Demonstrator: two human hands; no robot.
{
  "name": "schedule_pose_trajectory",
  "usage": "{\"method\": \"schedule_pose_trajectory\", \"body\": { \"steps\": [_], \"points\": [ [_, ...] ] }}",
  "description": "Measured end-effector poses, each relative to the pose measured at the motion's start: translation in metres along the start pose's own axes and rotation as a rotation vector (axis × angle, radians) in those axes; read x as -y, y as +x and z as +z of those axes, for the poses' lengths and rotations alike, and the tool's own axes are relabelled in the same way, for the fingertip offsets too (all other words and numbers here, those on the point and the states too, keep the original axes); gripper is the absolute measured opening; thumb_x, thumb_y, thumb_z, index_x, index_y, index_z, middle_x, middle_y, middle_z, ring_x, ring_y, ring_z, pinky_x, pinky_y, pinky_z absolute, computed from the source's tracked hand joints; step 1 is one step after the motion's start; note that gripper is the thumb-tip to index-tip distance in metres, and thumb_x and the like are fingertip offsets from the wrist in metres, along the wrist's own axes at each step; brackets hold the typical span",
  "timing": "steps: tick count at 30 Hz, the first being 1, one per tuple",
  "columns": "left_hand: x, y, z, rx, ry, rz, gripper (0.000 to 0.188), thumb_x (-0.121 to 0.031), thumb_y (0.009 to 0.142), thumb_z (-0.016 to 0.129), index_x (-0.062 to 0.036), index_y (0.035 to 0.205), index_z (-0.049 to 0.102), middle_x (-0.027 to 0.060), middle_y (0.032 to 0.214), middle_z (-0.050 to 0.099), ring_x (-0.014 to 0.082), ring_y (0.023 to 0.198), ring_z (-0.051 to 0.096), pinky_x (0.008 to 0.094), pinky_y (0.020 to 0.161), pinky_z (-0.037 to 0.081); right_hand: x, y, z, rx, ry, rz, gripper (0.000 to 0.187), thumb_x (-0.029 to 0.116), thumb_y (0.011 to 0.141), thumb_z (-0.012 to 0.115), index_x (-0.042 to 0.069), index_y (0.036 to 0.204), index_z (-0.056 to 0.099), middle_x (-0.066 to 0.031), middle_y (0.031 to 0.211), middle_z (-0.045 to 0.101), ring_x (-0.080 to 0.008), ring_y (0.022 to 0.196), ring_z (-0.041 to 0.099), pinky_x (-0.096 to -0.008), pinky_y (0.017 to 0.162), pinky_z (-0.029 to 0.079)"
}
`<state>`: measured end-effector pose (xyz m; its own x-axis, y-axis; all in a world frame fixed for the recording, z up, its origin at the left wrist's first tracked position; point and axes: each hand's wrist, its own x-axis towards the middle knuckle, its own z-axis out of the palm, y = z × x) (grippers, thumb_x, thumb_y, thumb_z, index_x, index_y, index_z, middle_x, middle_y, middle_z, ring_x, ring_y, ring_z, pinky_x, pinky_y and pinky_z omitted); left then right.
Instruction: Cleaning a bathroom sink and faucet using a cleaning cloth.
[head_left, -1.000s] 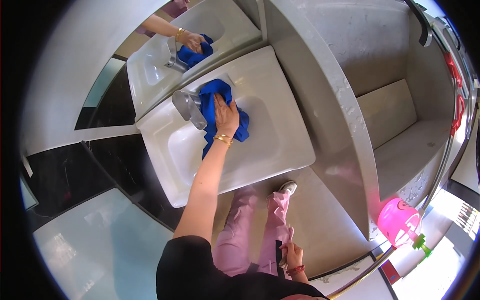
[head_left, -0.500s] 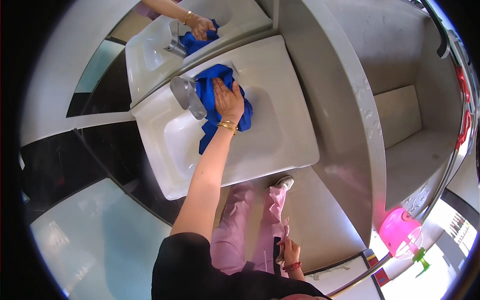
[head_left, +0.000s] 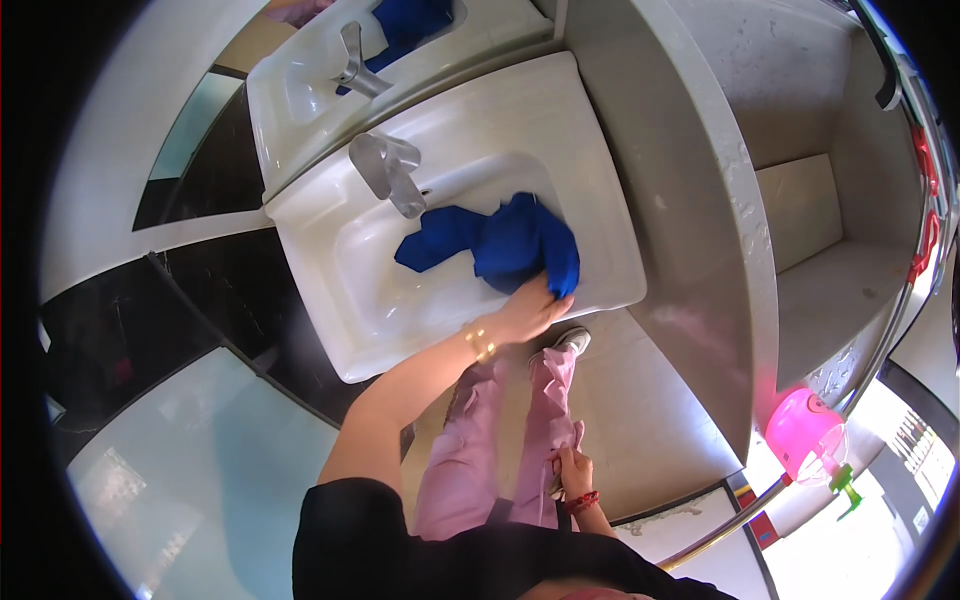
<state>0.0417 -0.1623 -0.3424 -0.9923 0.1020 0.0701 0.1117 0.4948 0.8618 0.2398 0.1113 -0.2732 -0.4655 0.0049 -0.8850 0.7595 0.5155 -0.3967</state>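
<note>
My left hand point(head_left: 530, 312), with gold bracelets at the wrist, is closed on one end of a blue cloth point(head_left: 508, 245) at the front rim of the white sink point(head_left: 350, 345). The rest of the cloth lies crumpled across the basin, and its far end stretches left below the metal faucet point(head_left: 385, 170). Down beside my pink trouser leg point(head_left: 460, 460), my right hand point(head_left: 573, 473), red bracelet on its wrist, is closed against the pink fabric. What its fingers grip cannot be made out clearly.
A mirror point(head_left: 480, 40) behind the sink reflects the faucet and cloth. On the right rises a grey partition wall point(head_left: 690, 220) with a deep trough beyond it. A pink container point(head_left: 803, 435) with a green part hangs at the lower right. A pale glass panel point(head_left: 190, 470) is at the lower left.
My left hand has drawn the blue cloth off the back rim by the faucet, down through the basin to the front right rim. My right hand stays by the trouser leg.
</note>
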Motion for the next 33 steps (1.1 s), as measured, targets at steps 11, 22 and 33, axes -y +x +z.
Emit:
{"method": "schedule_pose_trajectory", "body": {
  "steps": [11,22,33],
  "points": [
    [0.063,0.127,0.0,-0.873,0.094,-0.488,0.057,-0.039,0.096,0.037,0.0167,0.106,0.044,0.0355,0.103,0.051,0.0473,0.104,0.045,0.0453,0.098,0.031,-0.02,0.016,0.028,0.022,0.01,0.058,0.039,0.025,0.092,0.046,0.0,0.072,0.067,0.0008,0.055,0.051,-0.0071,0.051,0.047,-0.0233,0.049,0.037],
    [0.051,-0.001,-0.062,0.415,0.233,-0.511,0.067,-0.05,0.095,0.028,0.01,0.116,0.051,0.0253,0.139,0.037,0.0373,0.135,0.023,0.0353,0.108,0.028,-0.013,0.033,0.024,-0.045,-0.028,0.099,0.037,0.026,0.089,0.049,0.002,0.07,0.069,-0.0008,0.056,0.053,-0.0096,0.051,0.049,-0.0248,0.049,0.037],
    [0.149,0.017,-0.107,0.305,0.759,-0.291,0.047,-0.028,0.09,0.051,0.0009,0.126,0.048,0.0103,0.14,0.04,0.0225,0.131,0.036,0.0325,0.107,0.031,-0.007,0.028,0.013,-0.113,-0.101,0.08,0.038,0.027,0.09,0.048,0.0,0.072,0.068,0.0008,0.051,0.049,-0.0084,0.048,0.046,-0.0257,0.046,0.036]
  ]
}}
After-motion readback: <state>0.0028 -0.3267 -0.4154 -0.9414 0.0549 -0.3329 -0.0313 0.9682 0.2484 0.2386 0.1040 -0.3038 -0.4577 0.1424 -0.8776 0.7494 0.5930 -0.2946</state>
